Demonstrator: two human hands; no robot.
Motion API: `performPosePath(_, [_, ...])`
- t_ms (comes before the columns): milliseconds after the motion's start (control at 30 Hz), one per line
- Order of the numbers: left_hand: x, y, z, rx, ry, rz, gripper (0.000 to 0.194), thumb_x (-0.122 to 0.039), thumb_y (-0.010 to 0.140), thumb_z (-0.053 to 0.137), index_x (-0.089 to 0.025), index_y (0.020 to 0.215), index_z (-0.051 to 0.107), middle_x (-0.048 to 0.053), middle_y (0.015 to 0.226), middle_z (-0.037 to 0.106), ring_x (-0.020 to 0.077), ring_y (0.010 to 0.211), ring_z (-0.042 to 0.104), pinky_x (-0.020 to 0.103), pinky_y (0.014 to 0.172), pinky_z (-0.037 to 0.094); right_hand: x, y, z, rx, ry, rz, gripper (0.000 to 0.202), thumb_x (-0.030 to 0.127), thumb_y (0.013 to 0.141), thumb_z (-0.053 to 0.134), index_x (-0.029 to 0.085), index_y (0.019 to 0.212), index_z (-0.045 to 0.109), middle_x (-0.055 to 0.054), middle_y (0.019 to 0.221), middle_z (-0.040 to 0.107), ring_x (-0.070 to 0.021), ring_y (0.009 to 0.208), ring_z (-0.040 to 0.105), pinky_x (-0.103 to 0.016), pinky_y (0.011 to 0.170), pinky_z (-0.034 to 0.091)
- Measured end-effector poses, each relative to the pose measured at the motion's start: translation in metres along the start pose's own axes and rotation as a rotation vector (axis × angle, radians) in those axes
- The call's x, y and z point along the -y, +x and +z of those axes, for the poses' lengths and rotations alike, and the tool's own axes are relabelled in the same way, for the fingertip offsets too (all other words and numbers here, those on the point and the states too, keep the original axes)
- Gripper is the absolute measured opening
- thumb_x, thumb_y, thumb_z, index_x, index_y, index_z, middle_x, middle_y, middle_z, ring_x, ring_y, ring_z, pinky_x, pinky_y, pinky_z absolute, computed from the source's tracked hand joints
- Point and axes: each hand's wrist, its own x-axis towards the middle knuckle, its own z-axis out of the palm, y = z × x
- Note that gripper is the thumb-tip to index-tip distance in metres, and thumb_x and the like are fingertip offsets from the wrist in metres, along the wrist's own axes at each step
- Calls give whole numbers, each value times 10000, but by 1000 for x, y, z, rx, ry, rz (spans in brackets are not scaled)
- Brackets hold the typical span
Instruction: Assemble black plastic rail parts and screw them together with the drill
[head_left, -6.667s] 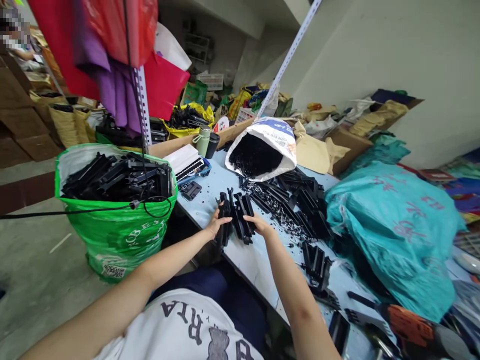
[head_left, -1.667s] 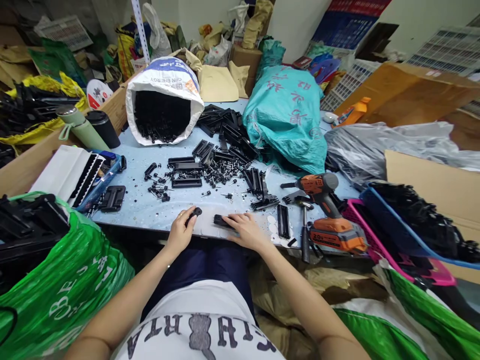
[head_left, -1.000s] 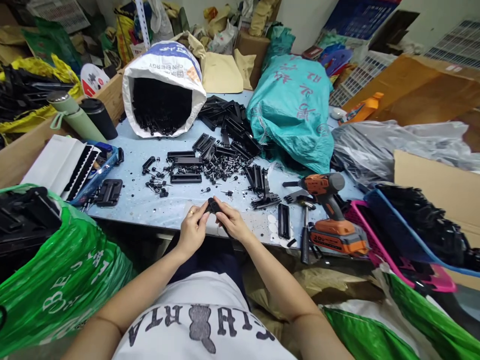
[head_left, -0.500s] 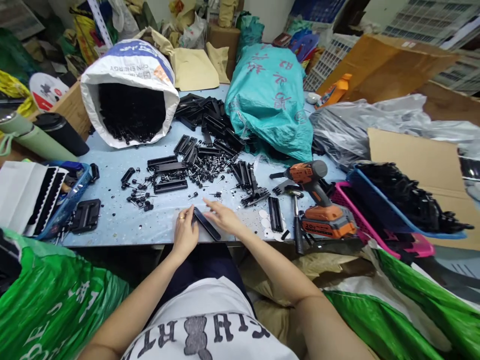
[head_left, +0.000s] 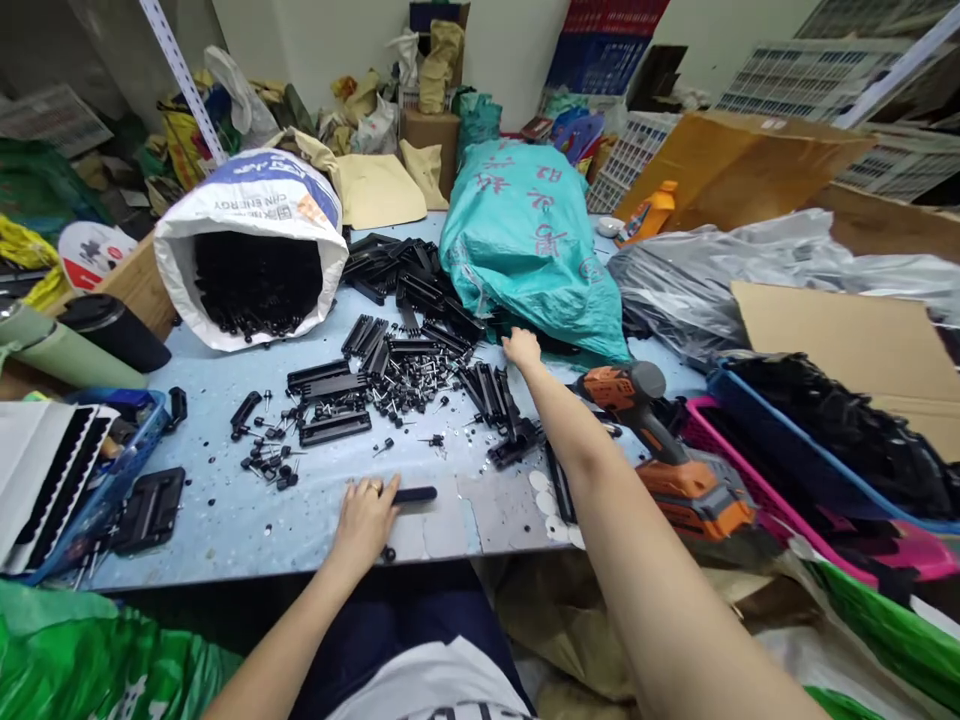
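Nearside of the teal plastic sack (head_left: pixel 529 235), L hand (head_left: pixel 364 520) has its grip clamped on the slim black plastic bar (head_left: pixel 417 494) over the worktop (head_left: pixel 225 535), best held lightly, w/ R hand (head_left: pixel 523 347) by the sack's near edge, grip state: can't tell.

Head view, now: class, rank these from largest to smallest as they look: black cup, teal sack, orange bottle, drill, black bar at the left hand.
1. Teal sack
2. Drill, partly behind the forearm
3. Black cup
4. Orange bottle
5. Black bar, partly covered by the left hand
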Motion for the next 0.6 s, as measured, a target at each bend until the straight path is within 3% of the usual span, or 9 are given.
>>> performPosePath(167, [4,3,11,-78,-40,69,403,-259,868,508,-221,1269,494,86,971,592,212,890,537,355,760,432,24,29,5,42,60,86,332,178,826,521,52,1130,562,-232,1089,591,-268,1058,550,-387,910,374])
performPosePath(300, [8,2,6,-54,-74,109,364,-235,874,493,-230,1237,526,85,941,611,212,859,549,360,748,433,8,6,-8,66,128,133,465,208,764,605,21,1183,529,-238,1147,563,-286,1098,526,-385,913,390])
performPosePath(400, [14,-5,0,-51,-153,74,330,-234,871,491,-227,1193,562,89,930,614,226,880,554,387,782,435,-25,-50,-27,125,213,107,522,247,811,558,45,1282,461,-164,1081,609,-198,988,587,-285,832,454])
performPosePath(500, [14,-6,-8,-107,-398,-22,445,-348,840,543,-234,1267,494,106,1080,577,256,1036,527,420,862,435,-51,-136,-43,280,495,-47,647,275,789,606,107,1368,371,-76,930,638,-141,822,606,-271,767,484])
performPosePath(600, [0,4,-18,-213,-911,-131,610,-446,829,530,-234,1370,345,126,1277,466,232,1095,525,376,867,463,-53,-223,-44,685,882,-306,736,342,728,678,181,1377,370,-47,919,612,-140,782,588,-321,736,502])
